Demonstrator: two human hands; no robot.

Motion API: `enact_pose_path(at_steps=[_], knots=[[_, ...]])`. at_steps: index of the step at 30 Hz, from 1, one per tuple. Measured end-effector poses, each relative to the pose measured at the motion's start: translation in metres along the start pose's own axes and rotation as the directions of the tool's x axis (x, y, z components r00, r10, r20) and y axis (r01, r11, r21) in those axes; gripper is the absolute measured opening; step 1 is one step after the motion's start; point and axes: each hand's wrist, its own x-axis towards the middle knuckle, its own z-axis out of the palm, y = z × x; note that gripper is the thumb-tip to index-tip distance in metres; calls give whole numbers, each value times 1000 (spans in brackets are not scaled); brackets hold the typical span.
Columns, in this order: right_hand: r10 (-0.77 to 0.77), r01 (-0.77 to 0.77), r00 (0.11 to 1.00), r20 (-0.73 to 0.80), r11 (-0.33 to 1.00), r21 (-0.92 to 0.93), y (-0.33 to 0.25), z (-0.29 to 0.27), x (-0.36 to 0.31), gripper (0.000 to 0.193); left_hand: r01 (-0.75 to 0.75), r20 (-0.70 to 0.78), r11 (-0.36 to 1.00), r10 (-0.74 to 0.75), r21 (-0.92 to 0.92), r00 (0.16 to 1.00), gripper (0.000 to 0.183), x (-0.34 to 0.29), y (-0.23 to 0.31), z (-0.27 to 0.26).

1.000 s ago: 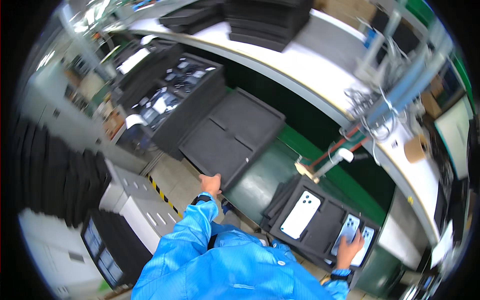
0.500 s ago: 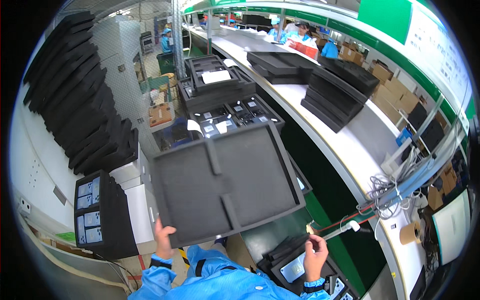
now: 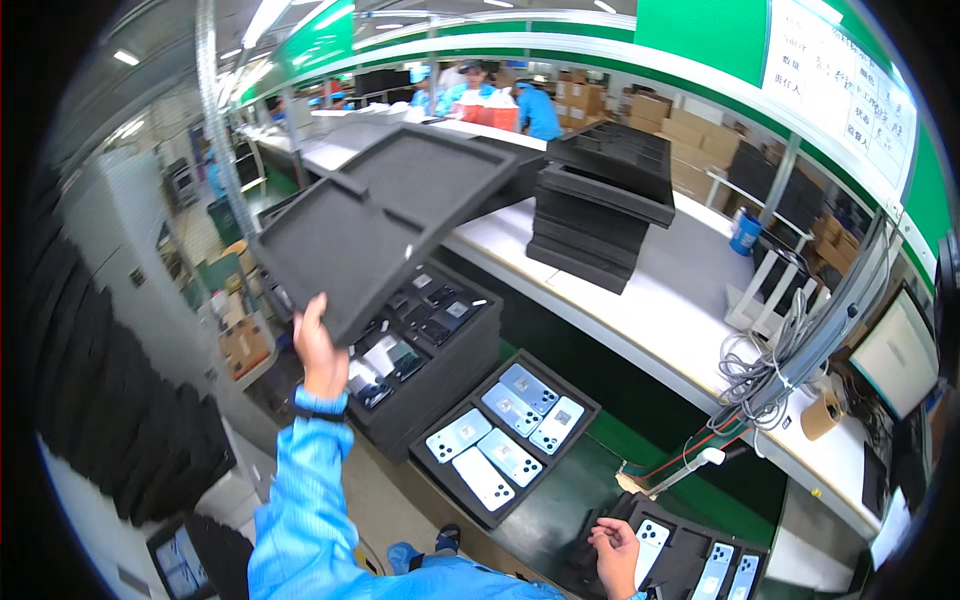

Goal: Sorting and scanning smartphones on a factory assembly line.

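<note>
My left hand (image 3: 320, 350) grips the near edge of a black foam tray (image 3: 320, 240), raised and tilted toward the white bench. Its divided inside shows nothing in it. My right hand (image 3: 615, 555), fingers loosely curled and apart from the thumb, is beside a pale phone (image 3: 652, 545) in a black tray (image 3: 685, 550) at lower right; nothing shows in its grasp. More light-blue phones (image 3: 715, 572) lie in that tray. Between my hands, another black tray (image 3: 552, 462) carries several pale blue and white phones (image 3: 510, 458), camera side up.
Beneath the raised tray stands a stack of black trays (image 3: 465, 345) with dark phone parts. More black trays (image 3: 590, 230) are piled on the white bench (image 3: 690, 290). Cables (image 3: 765, 355) and a tape roll (image 3: 822, 415) lie to the right. People (image 3: 540, 112) are in the background.
My left hand has swung the black tray up and away toward the bench, uncovering the phone tray beneath. My right hand has moved slightly lower. The view has turned right.
</note>
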Motion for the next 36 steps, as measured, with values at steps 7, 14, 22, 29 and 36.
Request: enact_pose_path(at_steps=[7,14,22,29,36], knots=[[203,-151,909,-364,974,168,19,62,-44,19,234,150,870,-326,435,933,84,197,-87,140],[291,-264,897,-331,956,124,9,125,-47,20,-425,893,826,-190,370,409,14,-33,-150,82],[102,-152,983,-152,918,-367,64,175,29,25,-793,500,307,-866,526,-4,78,-174,-223,-174],[-145,-50,979,-145,515,-856,191,244,193,25,-870,479,287,-875,401,-68,76,-162,-246,-142],[-134,154,983,123,262,-953,134,246,207,23,-801,629,393,-777,452,-26,54,-156,-221,-154]])
